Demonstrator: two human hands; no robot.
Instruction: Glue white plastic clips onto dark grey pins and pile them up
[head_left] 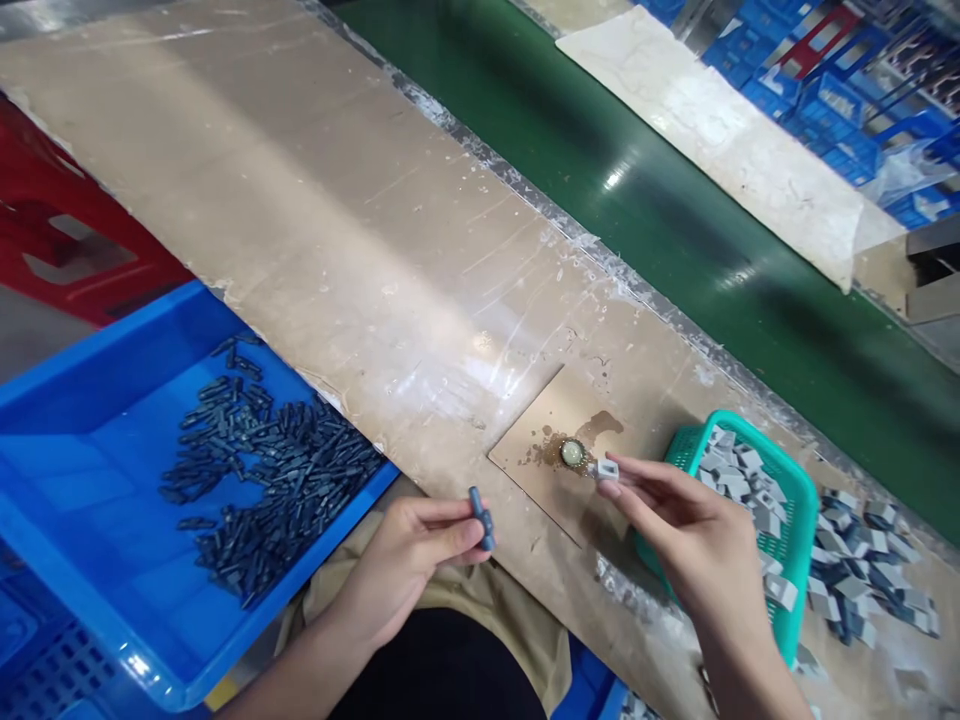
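My left hand (427, 550) pinches a dark blue-grey stepped plastic pin (484, 520), held upright near the table's front edge. Between the thumb and fingers of my right hand (690, 530) is a small light-grey block (607, 469) with a square opening. Just left of that block, a small round pot of pale liquid (572, 453) stands on a square of cardboard (544, 425) marked with wet brown stains. The pin and the block are apart.
A blue bin (97, 490) at the left holds many dark pins (277, 470). Right of my hand stands a green basket (804, 510) of grey blocks. Beyond it lie joined grey-and-dark pieces (870, 565). A green conveyor belt (540, 140) runs behind the worktable (300, 200).
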